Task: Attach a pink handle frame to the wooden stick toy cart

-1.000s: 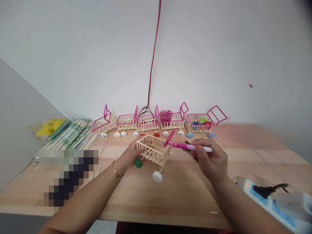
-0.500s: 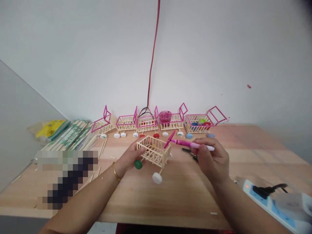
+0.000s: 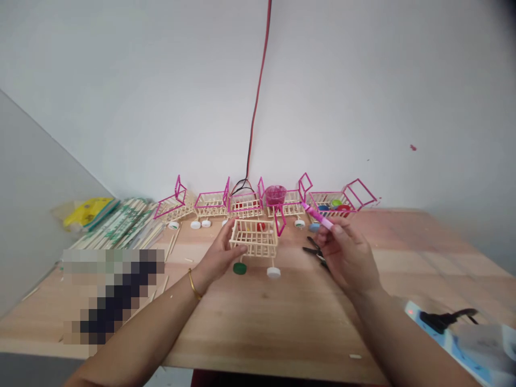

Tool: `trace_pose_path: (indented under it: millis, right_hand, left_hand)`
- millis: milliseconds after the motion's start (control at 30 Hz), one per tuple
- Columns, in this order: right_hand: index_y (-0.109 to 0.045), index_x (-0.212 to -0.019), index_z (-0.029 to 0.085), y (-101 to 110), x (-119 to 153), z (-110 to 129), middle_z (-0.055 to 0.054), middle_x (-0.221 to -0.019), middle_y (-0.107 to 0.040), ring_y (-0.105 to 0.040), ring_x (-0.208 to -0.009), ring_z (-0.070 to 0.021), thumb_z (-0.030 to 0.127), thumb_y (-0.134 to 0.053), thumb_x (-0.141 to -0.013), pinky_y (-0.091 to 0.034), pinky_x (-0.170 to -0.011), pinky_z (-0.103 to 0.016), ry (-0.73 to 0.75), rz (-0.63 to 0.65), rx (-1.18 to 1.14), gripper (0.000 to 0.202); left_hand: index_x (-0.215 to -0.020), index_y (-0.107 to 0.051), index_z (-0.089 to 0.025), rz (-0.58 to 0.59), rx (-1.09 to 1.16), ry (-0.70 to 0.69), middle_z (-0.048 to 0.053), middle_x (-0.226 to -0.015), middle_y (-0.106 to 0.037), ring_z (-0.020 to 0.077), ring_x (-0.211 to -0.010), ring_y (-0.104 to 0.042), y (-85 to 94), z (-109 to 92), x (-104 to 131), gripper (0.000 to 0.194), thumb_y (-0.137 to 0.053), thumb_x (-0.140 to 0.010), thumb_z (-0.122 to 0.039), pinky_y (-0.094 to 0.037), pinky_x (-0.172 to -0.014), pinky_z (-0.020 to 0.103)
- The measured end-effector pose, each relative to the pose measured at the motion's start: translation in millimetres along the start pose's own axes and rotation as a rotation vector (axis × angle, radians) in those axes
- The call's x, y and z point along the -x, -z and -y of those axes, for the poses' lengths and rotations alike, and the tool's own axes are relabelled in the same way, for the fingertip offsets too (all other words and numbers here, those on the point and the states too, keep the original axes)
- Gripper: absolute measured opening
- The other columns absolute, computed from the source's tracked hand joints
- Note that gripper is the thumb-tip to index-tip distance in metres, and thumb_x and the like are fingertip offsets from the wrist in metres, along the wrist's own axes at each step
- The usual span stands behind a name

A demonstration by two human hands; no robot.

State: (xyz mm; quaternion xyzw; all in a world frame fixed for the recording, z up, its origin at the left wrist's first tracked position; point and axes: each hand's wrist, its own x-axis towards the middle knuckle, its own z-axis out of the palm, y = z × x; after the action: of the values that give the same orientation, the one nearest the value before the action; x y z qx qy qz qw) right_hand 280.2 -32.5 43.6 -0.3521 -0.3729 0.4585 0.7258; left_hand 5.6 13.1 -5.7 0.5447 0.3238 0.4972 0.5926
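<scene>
Over table (image 3: 258, 322), stick cart (image 3: 258, 245) gripped at one end by left hand (image 3: 217, 257); pink marker (image 3: 320, 216) gripped by right hand (image 3: 351, 257), apart from cart.

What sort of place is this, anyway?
Probably a craft workspace: small stick carts with pink trim line the back of a wooden table, bundles of thin sticks lie at the left, and the left hand holds another cart while the right hand holds a pink pen.
</scene>
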Motion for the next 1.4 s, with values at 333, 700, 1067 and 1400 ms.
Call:
trace_pose_path:
  millis: [333, 700, 1067, 1400]
  right_hand:
    - [-0.066, -0.085, 0.023, -1.8, -8.5, 3.1, 0.004, -0.076, -0.06, -0.054, -0.065, -0.0092, 0.032, -0.083, -0.075, -0.053, -0.058, -0.022, -0.468, 0.05, -0.338, 0.021]
    - [-0.056, -0.085, 0.027, -2.0, -16.0, -5.1, 0.007, -0.067, -0.035, -0.036, -0.055, -0.0116, 0.033, -0.077, -0.075, -0.039, -0.05, -0.025, -0.271, 0.133, -0.131, 0.024]
    - [-0.064, -0.086, 0.03, 4.9, -17.2, -22.4, 0.007, -0.07, -0.05, -0.045, -0.058, -0.0093, 0.031, -0.084, -0.073, -0.039, -0.056, -0.023, -0.243, 0.088, -0.195, 0.024]
    - [-0.065, -0.084, 0.029, 8.5, -14.5, -32.0, 0.003, -0.08, -0.067, -0.058, -0.063, -0.0115, 0.036, -0.083, -0.073, -0.049, -0.059, -0.027, -0.109, 0.076, 0.032, 0.022]
  left_hand:
    - [-0.15, -0.036, -0.024, 0.055, -0.152, -0.001, 0.018, -0.152, -0.044, 0.0353, -0.135, -0.052, -8.0, -6.2, 4.5, 0.102, -0.091, -0.065, -0.034, -0.045, -0.113, 0.051]
    - [-0.15, -0.039, -0.025, 0.009, -0.616, -0.205, 0.017, -0.148, -0.049, 0.0391, -0.141, -0.044, -3.5, -12.0, 6.7, 0.099, -0.089, -0.067, -0.044, -0.031, -0.119, 0.062]
    - [-0.15, -0.037, -0.023, 0.075, -0.694, -0.325, 0.017, -0.144, -0.049, 0.0375, -0.135, -0.047, -6.0, -16.2, 6.0, 0.094, -0.085, -0.072, -0.046, -0.037, -0.116, 0.059]
    - [-0.15, -0.04, -0.026, 0.047, -0.54, -0.26, 0.015, -0.146, -0.045, 0.0351, -0.136, -0.046, -6.8, -10.8, 6.4, 0.09, -0.084, -0.074, -0.045, -0.038, -0.118, 0.055]
